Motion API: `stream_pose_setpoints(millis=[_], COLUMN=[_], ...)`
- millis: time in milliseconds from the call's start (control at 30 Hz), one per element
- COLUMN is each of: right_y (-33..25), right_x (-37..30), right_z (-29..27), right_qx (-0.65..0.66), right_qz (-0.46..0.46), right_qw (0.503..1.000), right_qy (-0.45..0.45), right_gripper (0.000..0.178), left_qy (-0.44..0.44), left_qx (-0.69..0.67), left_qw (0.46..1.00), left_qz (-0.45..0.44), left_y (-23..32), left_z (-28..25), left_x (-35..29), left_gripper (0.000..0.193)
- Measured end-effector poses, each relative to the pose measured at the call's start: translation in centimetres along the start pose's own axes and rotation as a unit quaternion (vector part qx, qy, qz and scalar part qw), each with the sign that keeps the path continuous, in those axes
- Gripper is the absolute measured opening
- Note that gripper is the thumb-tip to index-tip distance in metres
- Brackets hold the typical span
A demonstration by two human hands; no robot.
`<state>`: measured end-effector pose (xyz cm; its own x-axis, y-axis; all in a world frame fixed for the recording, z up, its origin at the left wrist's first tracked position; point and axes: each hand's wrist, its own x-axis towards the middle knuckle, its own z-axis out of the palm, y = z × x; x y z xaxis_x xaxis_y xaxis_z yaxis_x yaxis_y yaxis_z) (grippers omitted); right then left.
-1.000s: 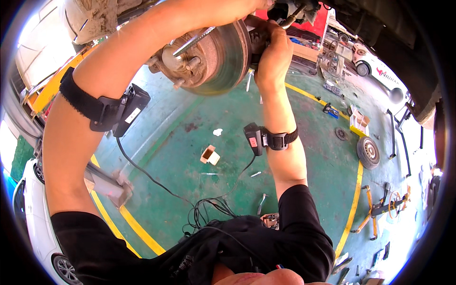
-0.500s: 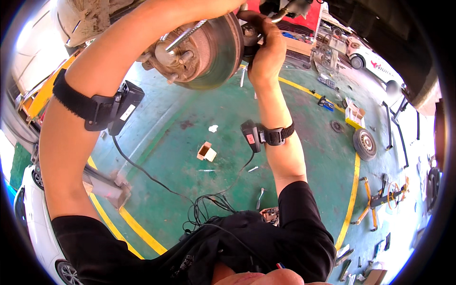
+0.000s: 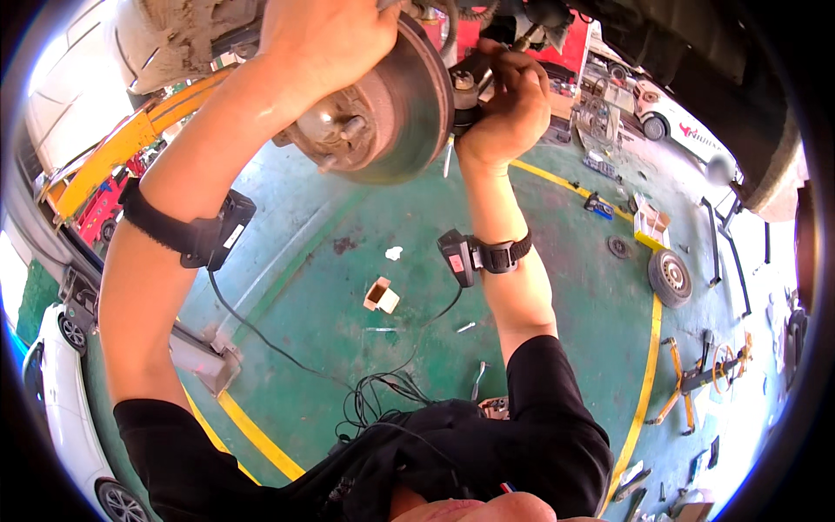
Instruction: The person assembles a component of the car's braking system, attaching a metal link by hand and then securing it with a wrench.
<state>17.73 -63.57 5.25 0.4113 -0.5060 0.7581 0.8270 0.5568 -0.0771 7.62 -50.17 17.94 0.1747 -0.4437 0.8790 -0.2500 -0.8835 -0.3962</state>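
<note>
A rusty brake disc (image 3: 419, 113) with its hub and wheel studs (image 3: 352, 129) hangs at the top middle. My left hand (image 3: 335, 35) reaches over the upper part of the disc. It is closed, but its fingers run out toward the top edge, and what they hold is hidden. To the right of the disc, my right hand (image 3: 509, 109) is curled round a tie rod end (image 3: 464, 91) with a nut and a dark boot. Its fingertips are partly blurred. A metal rod (image 3: 526, 39) runs up and right beyond those fingers.
Dark car underbody (image 3: 687, 61) hangs at the upper right. On the green floor lie a small open cardboard box (image 3: 381, 296), a ratchet (image 3: 479, 379) and a loose wheel (image 3: 670, 277). Black cables (image 3: 383, 391) trail from both arm straps. A yellow lift arm (image 3: 130, 143) stands left.
My left hand has come into view over the disc, and the shiny ribbed rod at the hub no longer shows. My right hand has shifted slightly right and down, baring the nut.
</note>
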Motion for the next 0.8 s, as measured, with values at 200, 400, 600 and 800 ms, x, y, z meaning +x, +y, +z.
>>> stream_pose_setpoints(millis=[200, 400, 600, 800], right_y=[-0.6, -0.5, -0.6, 0.2], right_x=[0.6, 0.3, 0.7, 0.2], right_z=[0.5, 0.3, 0.6, -0.4], right_qx=[-0.178, -0.075, -0.275, -0.234], right_qz=[-0.063, 0.061, 0.032, -0.05], right_qw=[0.971, 0.995, 0.957, 0.971], right_qy=[-0.148, 0.017, -0.091, -0.03], right_gripper=[0.041, 0.036, 0.044, 0.029], left_qy=[0.018, 0.064, 0.046, -0.034], left_qx=[0.06, -0.033, -0.047, 0.025], left_qw=[0.998, 0.994, 0.995, 0.989], left_qz=[-0.023, -0.087, -0.077, -0.141], left_y=[0.1, 0.5, 0.7, -0.5], left_z=[2.2, 2.3, 1.8, 2.9], left_x=[-0.4, -0.5, -0.3, -0.5], left_gripper=[0.017, 0.014, 0.016, 0.044])
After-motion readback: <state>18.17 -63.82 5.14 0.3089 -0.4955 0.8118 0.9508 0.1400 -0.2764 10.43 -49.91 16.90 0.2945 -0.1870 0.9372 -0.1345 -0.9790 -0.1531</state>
